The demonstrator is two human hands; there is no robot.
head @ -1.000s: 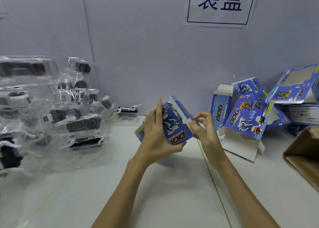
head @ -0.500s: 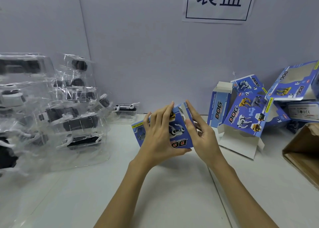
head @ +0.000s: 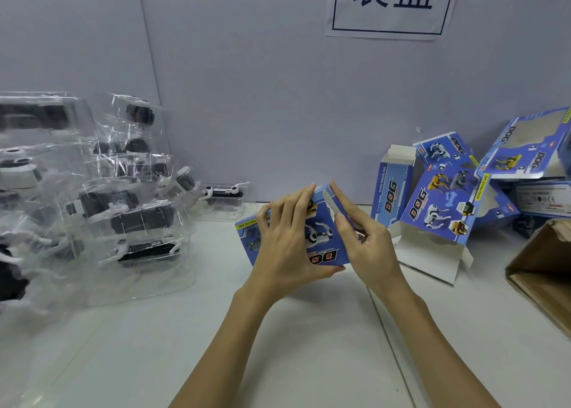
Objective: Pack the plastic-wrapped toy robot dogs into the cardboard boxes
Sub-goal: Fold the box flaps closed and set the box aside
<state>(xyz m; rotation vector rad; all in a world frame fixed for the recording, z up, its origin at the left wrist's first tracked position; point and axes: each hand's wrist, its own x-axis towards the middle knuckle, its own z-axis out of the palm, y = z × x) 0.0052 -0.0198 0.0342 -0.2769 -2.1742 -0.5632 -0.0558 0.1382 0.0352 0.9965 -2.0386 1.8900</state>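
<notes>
Two bare hands hold one small blue cardboard box [head: 321,237] above the middle of a white table [head: 278,345]. The left hand [head: 287,247] lies across the box's near printed face with its fingers spread and nearly straight, while its thumb hooks under the lower edge, so the box is gripped between thumb and fingers. The right hand [head: 367,243] is just right of the box; its straight fingers press against the box's right end, where a pale flap [head: 330,200] shows at the top. The box is tilted, and its printed word "DOG" reads upside down.

At the far left stands a heap of plastic-wrapped toy robot dogs [head: 92,197], black and white inside clear packaging, well apart from the hands. One more wrapped dog [head: 224,195] lies by itself against the far wall, between the heap and the held box. At the far right lies a jumble of blue boxes [head: 463,197], some with open flaps. A brown carton [head: 547,268] sits at the right edge. A paper sign [head: 389,5] hangs on the wall.
</notes>
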